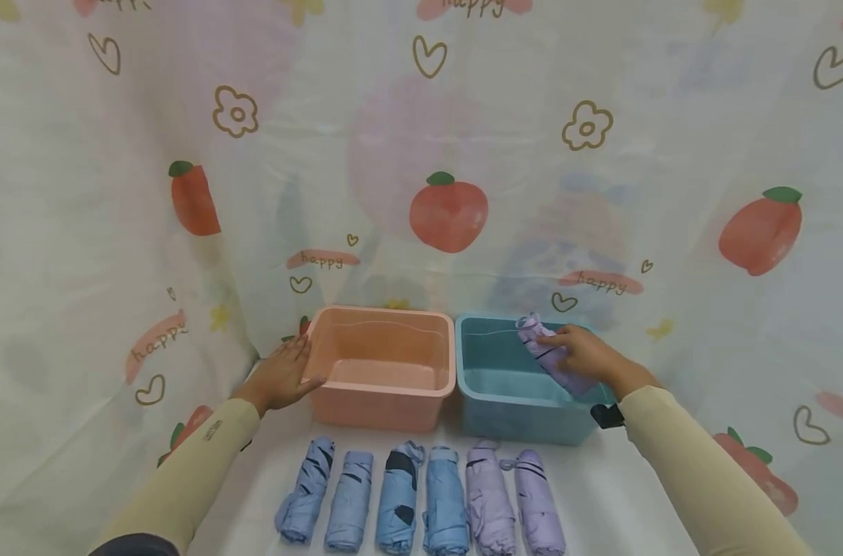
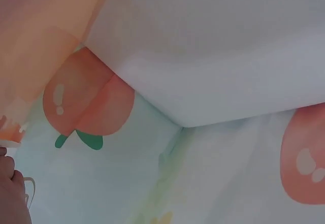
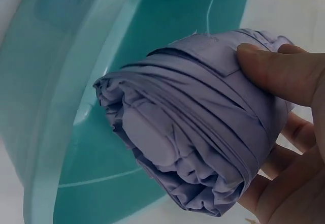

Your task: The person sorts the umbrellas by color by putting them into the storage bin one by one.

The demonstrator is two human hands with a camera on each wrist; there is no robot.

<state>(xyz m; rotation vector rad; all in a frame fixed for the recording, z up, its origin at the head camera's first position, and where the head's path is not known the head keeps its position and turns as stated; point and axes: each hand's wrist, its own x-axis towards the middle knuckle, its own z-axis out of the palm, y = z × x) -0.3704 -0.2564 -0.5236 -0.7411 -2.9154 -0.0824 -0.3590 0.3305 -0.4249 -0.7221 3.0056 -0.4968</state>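
My right hand [image 1: 591,359] grips a folded purple umbrella [image 1: 545,355] around its middle, over the teal bin [image 1: 526,421]. In the right wrist view the thumb presses on top of the umbrella [image 3: 198,112], with the other fingers wrapped beneath it. The umbrella's rounded end points toward the camera, and the teal bin's inside shows behind. At the left side of the orange bin [image 1: 376,409], my left hand [image 1: 280,378] rests by the rim with its fingers straight. Only a bit of the left hand [image 2: 11,188] appears at the edge of the left wrist view.
In front of the bins lie several rolled umbrellas in a row: periwinkle ones [image 1: 350,502] on the left, blue ones [image 1: 445,502] in the middle, purple ones [image 1: 539,502] on the right. The bins stand side by side. A patterned curtain [image 1: 449,139] hangs behind and at the sides.
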